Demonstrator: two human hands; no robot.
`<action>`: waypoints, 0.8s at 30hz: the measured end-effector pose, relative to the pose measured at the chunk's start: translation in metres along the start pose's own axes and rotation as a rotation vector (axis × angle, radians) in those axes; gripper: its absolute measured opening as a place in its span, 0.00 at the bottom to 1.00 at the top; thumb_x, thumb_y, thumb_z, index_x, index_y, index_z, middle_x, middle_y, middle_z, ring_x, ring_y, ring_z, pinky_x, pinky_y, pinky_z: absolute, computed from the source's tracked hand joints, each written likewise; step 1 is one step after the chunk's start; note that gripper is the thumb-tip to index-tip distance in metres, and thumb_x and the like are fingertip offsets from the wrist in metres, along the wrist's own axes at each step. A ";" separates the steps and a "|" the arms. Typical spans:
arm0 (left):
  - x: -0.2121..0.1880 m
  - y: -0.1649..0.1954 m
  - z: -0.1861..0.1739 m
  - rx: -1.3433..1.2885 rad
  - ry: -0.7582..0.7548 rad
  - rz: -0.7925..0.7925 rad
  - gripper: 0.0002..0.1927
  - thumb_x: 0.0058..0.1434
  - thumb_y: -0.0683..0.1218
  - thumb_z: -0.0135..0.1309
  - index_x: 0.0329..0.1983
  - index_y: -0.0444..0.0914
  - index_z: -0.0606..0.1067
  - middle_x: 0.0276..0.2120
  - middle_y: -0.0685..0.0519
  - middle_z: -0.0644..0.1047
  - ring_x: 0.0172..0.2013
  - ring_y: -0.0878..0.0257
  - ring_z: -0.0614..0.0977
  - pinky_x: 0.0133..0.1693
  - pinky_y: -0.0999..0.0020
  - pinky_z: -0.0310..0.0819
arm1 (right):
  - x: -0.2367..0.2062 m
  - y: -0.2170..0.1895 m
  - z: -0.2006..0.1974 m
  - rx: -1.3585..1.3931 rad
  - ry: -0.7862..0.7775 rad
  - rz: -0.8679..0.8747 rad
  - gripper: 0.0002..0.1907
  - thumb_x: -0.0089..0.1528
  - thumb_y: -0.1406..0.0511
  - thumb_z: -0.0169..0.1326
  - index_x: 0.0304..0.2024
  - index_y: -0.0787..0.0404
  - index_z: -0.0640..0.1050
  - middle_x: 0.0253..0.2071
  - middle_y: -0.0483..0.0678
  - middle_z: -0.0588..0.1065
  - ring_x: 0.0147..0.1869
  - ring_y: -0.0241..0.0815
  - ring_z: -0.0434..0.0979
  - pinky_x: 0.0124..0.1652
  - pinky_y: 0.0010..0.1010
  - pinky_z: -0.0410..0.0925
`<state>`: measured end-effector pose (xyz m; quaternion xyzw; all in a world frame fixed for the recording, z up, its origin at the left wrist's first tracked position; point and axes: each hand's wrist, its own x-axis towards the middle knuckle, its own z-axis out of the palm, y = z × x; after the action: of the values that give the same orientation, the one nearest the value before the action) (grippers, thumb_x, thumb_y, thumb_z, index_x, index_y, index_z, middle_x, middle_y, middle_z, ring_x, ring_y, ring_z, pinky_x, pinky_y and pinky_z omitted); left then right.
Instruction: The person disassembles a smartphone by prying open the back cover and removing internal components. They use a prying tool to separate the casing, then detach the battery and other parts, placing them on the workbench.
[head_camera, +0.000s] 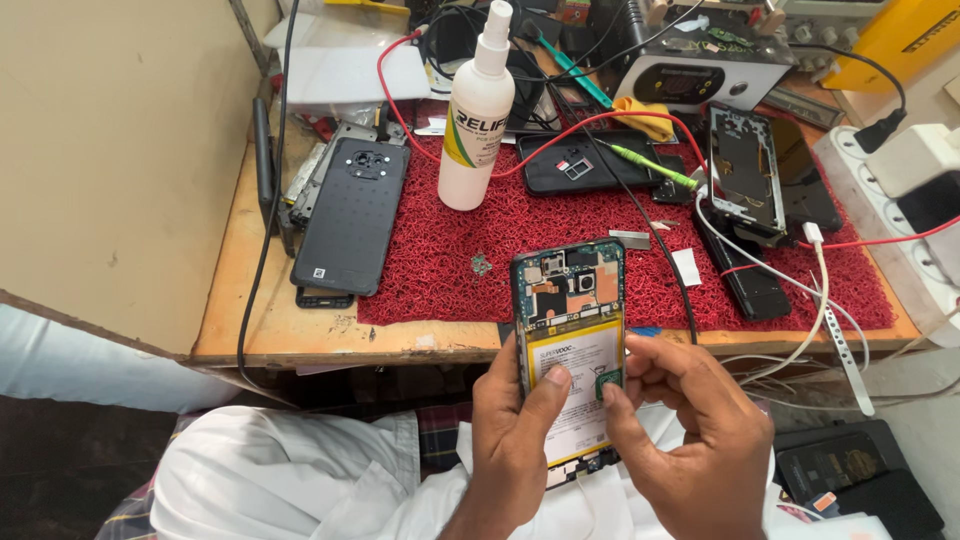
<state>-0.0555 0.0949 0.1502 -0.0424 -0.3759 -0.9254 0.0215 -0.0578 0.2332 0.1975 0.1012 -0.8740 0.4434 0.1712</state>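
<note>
My left hand (515, 440) grips an opened smartphone (570, 300) with its back cover off, so the circuit board and white battery show. The thumb rests on the battery. My right hand (690, 440) touches the phone's right side and pinches a small green part (609, 383) against the battery between thumb and forefinger. The phone is held upright above my lap, just in front of the wooden bench edge (300, 345).
A red mat (450, 250) covers the bench. On it stand a white spray bottle (478, 110), a black phone back cover (352, 215), other dismantled phones (745, 170), red and white cables and a green-handled tool (650, 165). A power strip (900, 200) lies right.
</note>
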 end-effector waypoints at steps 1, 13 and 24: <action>0.000 0.000 0.000 -0.002 0.007 -0.006 0.18 0.68 0.40 0.44 0.59 0.27 0.69 0.45 0.42 0.81 0.42 0.62 0.83 0.45 0.66 0.81 | 0.001 0.000 -0.001 0.010 -0.020 0.002 0.27 0.51 0.74 0.66 0.54 0.67 0.78 0.44 0.50 0.79 0.43 0.34 0.82 0.46 0.26 0.79; 0.005 -0.006 -0.003 0.063 0.029 0.016 0.18 0.69 0.40 0.44 0.58 0.26 0.70 0.44 0.43 0.81 0.41 0.64 0.83 0.44 0.67 0.80 | 0.000 0.003 0.004 0.021 -0.013 -0.024 0.26 0.53 0.74 0.64 0.55 0.67 0.78 0.44 0.50 0.78 0.42 0.35 0.81 0.45 0.26 0.77; 0.009 -0.011 -0.003 0.074 0.066 0.026 0.17 0.69 0.40 0.44 0.58 0.26 0.71 0.44 0.45 0.80 0.42 0.65 0.81 0.46 0.69 0.79 | 0.001 0.010 0.013 -0.005 0.067 -0.021 0.15 0.58 0.73 0.61 0.49 0.67 0.80 0.44 0.51 0.81 0.43 0.34 0.83 0.44 0.25 0.78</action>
<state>-0.0659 0.1003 0.1410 -0.0157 -0.4085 -0.9114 0.0474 -0.0651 0.2288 0.1833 0.0950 -0.8679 0.4424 0.2051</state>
